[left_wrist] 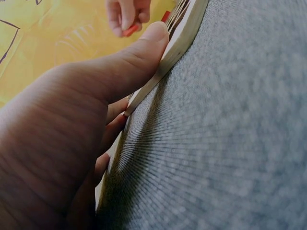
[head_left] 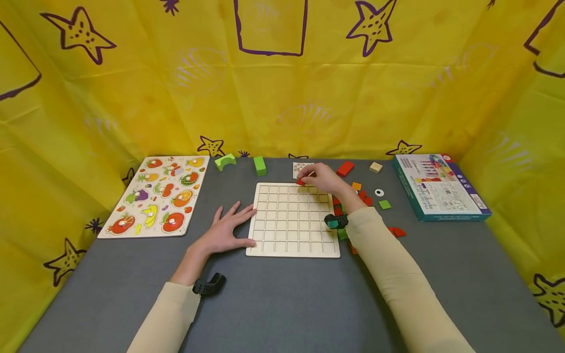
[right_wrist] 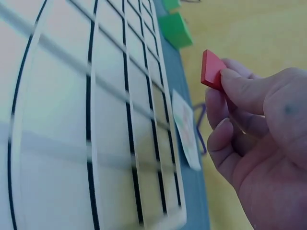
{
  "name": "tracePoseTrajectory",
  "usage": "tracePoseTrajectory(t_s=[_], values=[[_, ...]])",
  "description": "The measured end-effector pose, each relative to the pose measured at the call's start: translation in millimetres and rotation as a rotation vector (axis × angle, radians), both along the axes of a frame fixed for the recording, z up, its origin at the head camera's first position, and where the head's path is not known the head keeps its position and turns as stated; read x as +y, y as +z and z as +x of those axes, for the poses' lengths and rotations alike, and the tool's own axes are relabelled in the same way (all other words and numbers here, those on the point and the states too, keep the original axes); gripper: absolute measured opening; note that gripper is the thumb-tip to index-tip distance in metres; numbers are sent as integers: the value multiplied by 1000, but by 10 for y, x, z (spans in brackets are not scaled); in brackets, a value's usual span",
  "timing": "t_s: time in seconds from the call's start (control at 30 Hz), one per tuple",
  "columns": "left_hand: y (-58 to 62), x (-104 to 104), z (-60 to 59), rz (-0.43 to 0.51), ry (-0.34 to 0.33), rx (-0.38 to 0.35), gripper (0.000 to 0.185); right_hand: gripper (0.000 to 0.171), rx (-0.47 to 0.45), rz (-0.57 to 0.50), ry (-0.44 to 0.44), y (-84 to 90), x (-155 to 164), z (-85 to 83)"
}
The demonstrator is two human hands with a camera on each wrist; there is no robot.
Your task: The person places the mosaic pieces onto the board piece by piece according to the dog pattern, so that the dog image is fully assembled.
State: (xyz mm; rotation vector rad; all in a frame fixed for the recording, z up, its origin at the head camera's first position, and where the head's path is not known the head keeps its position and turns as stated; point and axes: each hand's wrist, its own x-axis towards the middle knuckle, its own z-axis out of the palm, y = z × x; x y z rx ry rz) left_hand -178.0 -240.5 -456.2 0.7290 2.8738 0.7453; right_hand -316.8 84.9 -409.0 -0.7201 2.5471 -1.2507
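Observation:
A pale wooden grid board (head_left: 291,220) lies flat in the middle of the table. My left hand (head_left: 227,231) is spread at its left side, thumb on the near corner and fingertips along the edge; the left wrist view shows the thumb (left_wrist: 139,52) resting on the rim. Over the board's far edge, my right hand (head_left: 324,177) pinches a small flat red tile (right_wrist: 212,70) between thumb and fingers. A small printed card (head_left: 302,169) lies just behind the board, partly covered by that hand in the head view.
Red, green and orange pieces lie right of the board, partly hidden by the right forearm, near a white ring (head_left: 379,192). A green arch (head_left: 225,161), green block (head_left: 260,166) and red block (head_left: 345,168) stand behind. A fruit puzzle (head_left: 154,196) lies left, a box (head_left: 441,189) right.

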Motion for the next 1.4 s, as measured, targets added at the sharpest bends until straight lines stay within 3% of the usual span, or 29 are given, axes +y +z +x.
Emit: tracePoseTrajectory(t_s=[0.33,0.63,0.9,1.4], values=[[26,-7,10,-17,13,-41,95,16,-2,16,65,-27,-454,-37],[8,-11,-17,-2,3,-28,95,16,50,116,77,-161,-702,-111],[9,-20,0,2,3,-34,94,13,105,136,88,-187,-822,-88],[-4,-29,0,-12,7,-35,94,16,121,199,140,-182,-819,-69]])
